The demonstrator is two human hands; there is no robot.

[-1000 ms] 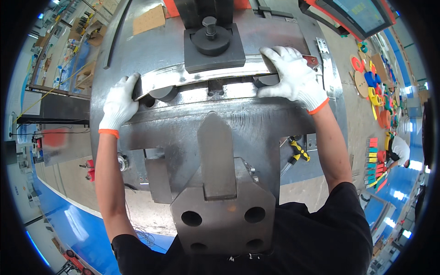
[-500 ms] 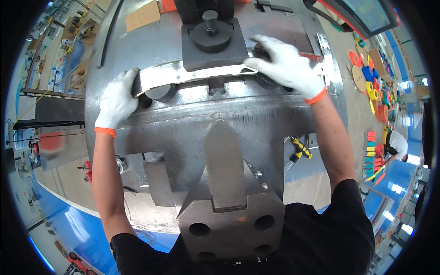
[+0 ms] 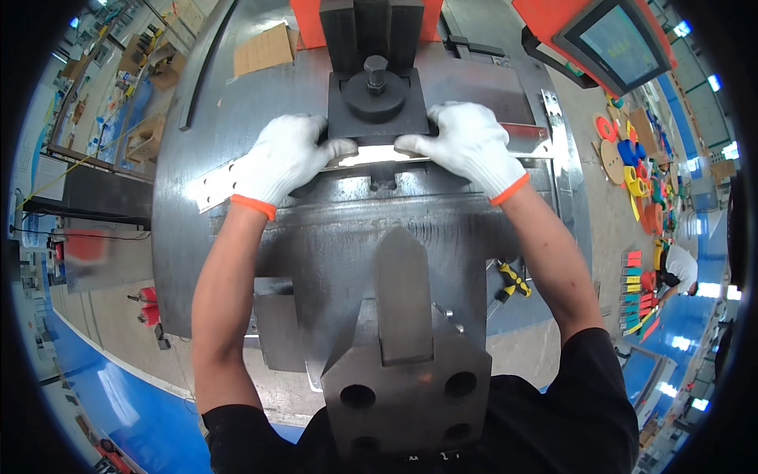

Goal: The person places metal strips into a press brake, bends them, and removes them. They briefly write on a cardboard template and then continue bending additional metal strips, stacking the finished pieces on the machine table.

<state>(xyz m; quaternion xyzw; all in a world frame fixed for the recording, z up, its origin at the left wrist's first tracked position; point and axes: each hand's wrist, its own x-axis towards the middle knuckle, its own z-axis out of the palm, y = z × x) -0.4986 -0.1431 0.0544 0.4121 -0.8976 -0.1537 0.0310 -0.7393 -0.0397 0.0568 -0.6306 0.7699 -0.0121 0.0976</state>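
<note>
A long shiny flat metal bar [image 3: 375, 155] lies crosswise in front of the dark press block [image 3: 377, 126], which carries a round boss and a bolt [image 3: 376, 73]. Its holed left end sticks out past my left wrist. My left hand [image 3: 292, 154], in a white glove with an orange cuff, is closed on the bar just left of the block, thumb along the near side. My right hand [image 3: 470, 146], gloved alike, grips it just right of the block, thumb pointing inward. The fingers behind the bar are partly hidden.
A pointed steel block [image 3: 403, 300] juts up between my forearms. On the bench are a cardboard piece [image 3: 262, 51] and a yellow-and-black handled tool [image 3: 515, 278]. A red-framed screen [image 3: 620, 47] stands at the far right. Another person [image 3: 677, 265] is off to the right.
My left hand has moved right from the bar's left end to beside the block. My right hand has shifted slightly inward. The bar's left end now reaches farther left, and its holes show.
</note>
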